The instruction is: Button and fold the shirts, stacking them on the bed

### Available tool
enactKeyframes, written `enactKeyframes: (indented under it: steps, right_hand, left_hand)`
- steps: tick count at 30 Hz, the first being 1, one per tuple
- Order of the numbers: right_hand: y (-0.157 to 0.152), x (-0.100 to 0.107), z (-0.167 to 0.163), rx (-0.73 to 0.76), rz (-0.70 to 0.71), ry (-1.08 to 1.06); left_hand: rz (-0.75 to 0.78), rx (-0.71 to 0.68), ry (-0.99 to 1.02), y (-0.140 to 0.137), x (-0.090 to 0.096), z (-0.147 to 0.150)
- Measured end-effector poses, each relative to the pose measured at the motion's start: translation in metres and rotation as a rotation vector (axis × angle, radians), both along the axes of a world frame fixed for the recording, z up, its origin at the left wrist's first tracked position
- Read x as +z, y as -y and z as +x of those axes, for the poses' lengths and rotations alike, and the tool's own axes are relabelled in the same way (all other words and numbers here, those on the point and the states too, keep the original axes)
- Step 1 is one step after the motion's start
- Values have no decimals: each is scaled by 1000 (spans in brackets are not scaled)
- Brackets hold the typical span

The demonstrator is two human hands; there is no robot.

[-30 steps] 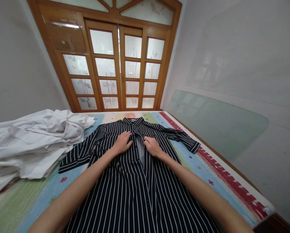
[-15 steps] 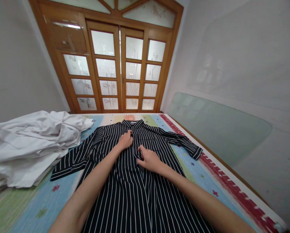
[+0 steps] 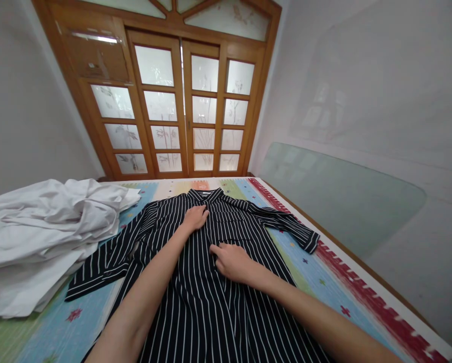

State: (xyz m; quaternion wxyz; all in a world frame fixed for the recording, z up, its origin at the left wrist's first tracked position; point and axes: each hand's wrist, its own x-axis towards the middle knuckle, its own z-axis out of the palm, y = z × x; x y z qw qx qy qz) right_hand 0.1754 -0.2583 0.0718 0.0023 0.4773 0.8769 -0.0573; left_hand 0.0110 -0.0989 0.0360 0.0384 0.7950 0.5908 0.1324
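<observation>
A black shirt with white stripes (image 3: 206,307) lies face up, collar at the far end and sleeves spread to both sides. My left hand (image 3: 196,218) is closed on its front placket, a little below the collar. Lower down the same front edge, my right hand (image 3: 231,261) has its fingers curled in and pinched on the cloth. Below my right hand the shirt front falls in loose folds. The fingertips of both hands are partly hidden against the dark fabric.
Rumpled white cloth (image 3: 48,227) is heaped at the left. Under everything is a colourful patterned sheet (image 3: 342,297) with a red band along its right side. A pale green panel (image 3: 342,196) stands against the right wall. Wooden doors with glass panes (image 3: 165,106) close off the far end.
My right hand has closed from a looser, more open curl onto the shirt's front edge. My left hand stays near the same spot, its fingers now lower against the cloth. The view has shifted slightly.
</observation>
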Motion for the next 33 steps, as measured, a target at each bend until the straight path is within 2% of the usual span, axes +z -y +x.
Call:
enactKeyframes:
  steps: [5, 16, 19, 23, 28, 31, 33]
  right_hand:
    - [-1, -1, 3, 12, -50, -70]
    - [-11, -10, 12, 20, -136, -240]
    - [-10, -6, 13, 28, -148, -219]
    - [-5, 7, 15, 6, -173, -84]
    - [-3, 23, 20, 159, -288, 28]
    - [-3, 25, 24, 325, -341, -43]
    - [-2, 25, 27, 385, -298, -119]
  left_hand:
    - [13, 44, -24, -18, 2, 1]
    - [-89, 15, -75, -50, -13, 1]
    - [-102, 12, -81, -57, -14, -1]
    - [-98, 9, -94, -59, -14, -1]
    - [-30, 19, -124, -46, -5, 9]
    - [25, 13, -143, -33, 2, 17]
    - [55, -1, -151, -22, 7, 20]
